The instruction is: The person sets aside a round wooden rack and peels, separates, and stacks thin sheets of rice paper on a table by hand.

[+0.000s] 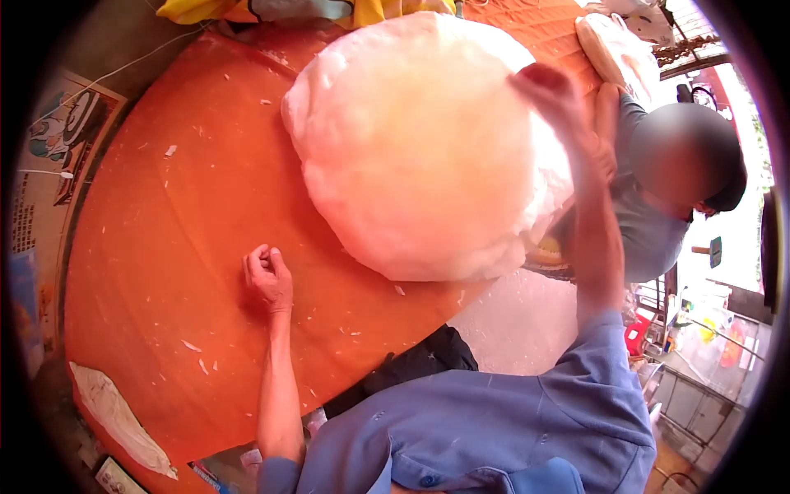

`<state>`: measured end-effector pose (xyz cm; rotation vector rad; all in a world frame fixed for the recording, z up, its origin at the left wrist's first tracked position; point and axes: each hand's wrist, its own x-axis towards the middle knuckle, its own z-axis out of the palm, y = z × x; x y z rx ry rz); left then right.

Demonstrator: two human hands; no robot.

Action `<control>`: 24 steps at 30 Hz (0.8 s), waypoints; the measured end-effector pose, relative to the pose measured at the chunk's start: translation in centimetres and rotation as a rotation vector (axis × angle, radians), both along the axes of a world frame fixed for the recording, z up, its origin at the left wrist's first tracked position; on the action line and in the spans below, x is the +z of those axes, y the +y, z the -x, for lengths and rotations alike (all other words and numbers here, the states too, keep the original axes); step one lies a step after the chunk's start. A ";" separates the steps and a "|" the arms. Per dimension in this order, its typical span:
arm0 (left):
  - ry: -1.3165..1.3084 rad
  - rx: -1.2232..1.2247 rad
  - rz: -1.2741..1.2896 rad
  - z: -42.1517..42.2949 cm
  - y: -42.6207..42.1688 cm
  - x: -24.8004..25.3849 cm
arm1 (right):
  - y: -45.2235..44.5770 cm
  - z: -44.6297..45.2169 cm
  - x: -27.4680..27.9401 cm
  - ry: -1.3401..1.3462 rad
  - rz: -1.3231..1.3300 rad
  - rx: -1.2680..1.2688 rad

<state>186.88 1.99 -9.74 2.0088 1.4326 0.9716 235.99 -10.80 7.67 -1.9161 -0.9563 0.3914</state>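
Note:
A large, round, thick pad of white cotton wadding (411, 156) lies on an orange cloth-covered surface. My left hand (270, 278) is apart from the pad, left of its lower edge and over the orange cloth. Its fingers are curled in, and nothing shows in them. Reaching past the pad's right side, my right hand (555, 99) is over or near its upper right edge. Motion smears its fingers, so I cannot make out their grip or whether they touch the wadding.
A co-worker (658, 214) in grey is close on the right, an arm beside mine. White scraps dot the orange cloth (189, 272). A flat off-white piece (119, 420) lies at the lower left edge. Yellow fabric (403, 11) is at the back; a cluttered rack (708, 362) stands right.

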 end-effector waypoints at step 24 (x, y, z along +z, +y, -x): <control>0.122 0.080 0.028 -1.0 -0.1 1.3 | 16.3 -2.9 -1.5 -0.401 -0.039 0.125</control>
